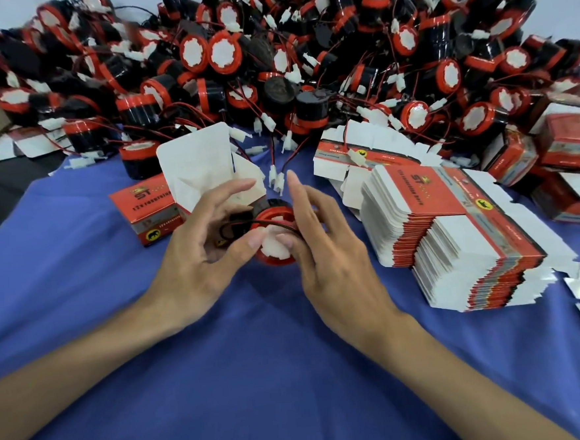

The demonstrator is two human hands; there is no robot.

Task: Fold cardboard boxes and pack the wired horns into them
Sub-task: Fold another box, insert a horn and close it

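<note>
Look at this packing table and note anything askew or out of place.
The stack of flat cartons on the right leans, sheets fanning sideways. A wire from the horn pile trails over the smaller carton stack behind.

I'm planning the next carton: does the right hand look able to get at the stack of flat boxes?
Probably yes: the stack of flat boxes lies just beside the right hand, nothing between, though its fingers hold the horn.
</note>
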